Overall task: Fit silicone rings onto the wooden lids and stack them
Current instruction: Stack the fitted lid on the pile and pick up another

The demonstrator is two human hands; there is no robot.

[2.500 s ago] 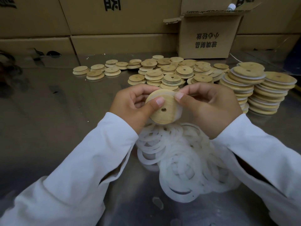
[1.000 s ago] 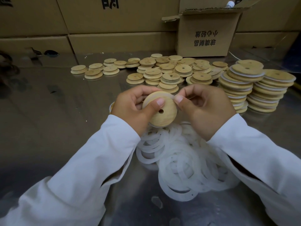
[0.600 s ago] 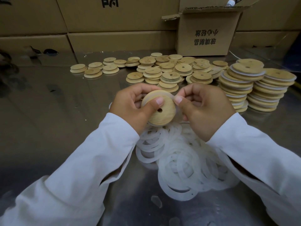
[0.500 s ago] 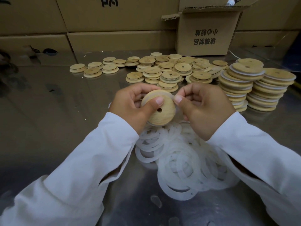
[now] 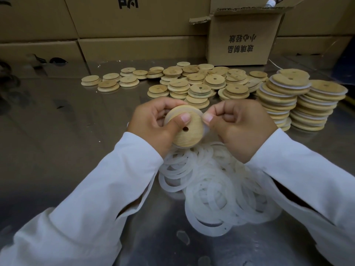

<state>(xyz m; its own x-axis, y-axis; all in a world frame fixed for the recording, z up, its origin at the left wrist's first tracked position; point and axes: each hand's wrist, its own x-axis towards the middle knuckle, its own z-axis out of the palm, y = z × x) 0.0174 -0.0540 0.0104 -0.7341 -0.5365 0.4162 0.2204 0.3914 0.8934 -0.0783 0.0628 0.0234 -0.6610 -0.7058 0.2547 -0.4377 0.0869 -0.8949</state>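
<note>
My left hand [image 5: 153, 123] grips a round wooden lid [image 5: 189, 134] with a small centre hole, thumb pressed on its face. A translucent silicone ring [image 5: 205, 129] shows along the lid's right edge, and my right hand [image 5: 240, 127] pinches it there between thumb and curled fingers. Below my hands lies a heap of loose silicone rings [image 5: 217, 191]. Bare wooden lids [image 5: 194, 81] are spread in low piles behind. Two tall stacks of ringed lids [image 5: 299, 98] stand at the right.
The work surface is a shiny metal table [image 5: 67, 131]. Cardboard boxes [image 5: 134, 47] line its far edge, and an open carton [image 5: 244, 39] with printed characters stands behind the lids. Dark objects [image 5: 7, 77] lie at the far left.
The lid has turned slightly in my left hand, and my right thumb has worked along the ring at its right edge. Both hands stay in the same place.
</note>
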